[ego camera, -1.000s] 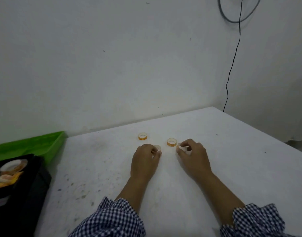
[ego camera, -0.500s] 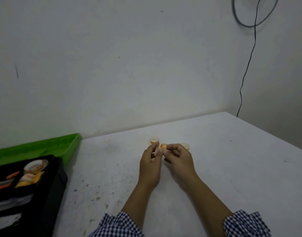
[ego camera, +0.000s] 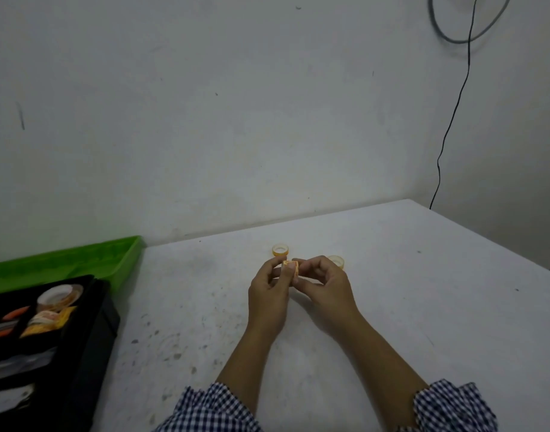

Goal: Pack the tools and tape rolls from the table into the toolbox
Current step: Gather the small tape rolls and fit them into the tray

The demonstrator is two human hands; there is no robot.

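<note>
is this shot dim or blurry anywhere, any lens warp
Head view: dim, flat light, with only soft shadows under the hands. The roll pinched between left hand and right hand is soft, its print unreadable. The toolbox at the left edge is dark and smeared. Wide-angle warp bows the table edges.

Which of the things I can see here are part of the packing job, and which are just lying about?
Part of the job:
- tape rolls held between the left hand and right hand
- tape roll on the table
- tape roll behind the right hand
- toolbox

Just lying about:
- black cable on the wall
- grey loop of cable
</note>
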